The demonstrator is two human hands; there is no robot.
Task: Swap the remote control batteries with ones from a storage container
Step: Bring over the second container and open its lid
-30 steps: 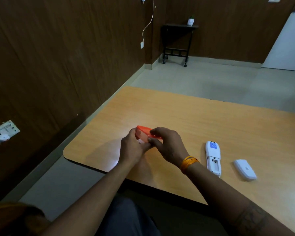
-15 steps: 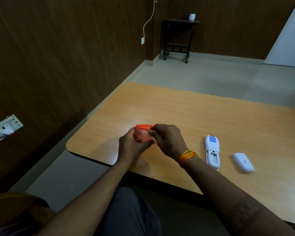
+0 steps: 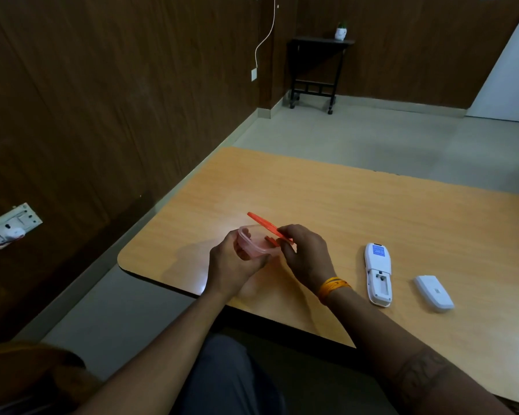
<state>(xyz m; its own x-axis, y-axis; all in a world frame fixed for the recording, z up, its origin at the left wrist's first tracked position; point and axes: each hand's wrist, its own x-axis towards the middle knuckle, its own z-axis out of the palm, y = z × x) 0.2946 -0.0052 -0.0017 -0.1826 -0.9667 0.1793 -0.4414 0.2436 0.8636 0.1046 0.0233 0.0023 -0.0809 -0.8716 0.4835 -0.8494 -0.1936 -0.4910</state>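
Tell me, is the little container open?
Open: the right hand holds the orange lid tilted up off the container.

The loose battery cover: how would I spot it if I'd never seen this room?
Start at the wooden table and go to its near right part, right of the person's right hand. Two white things lie there side by side: the remote, face down with its battery bay open, and, further right, the battery cover. The cover is the shorter, plain piece with no blue label.
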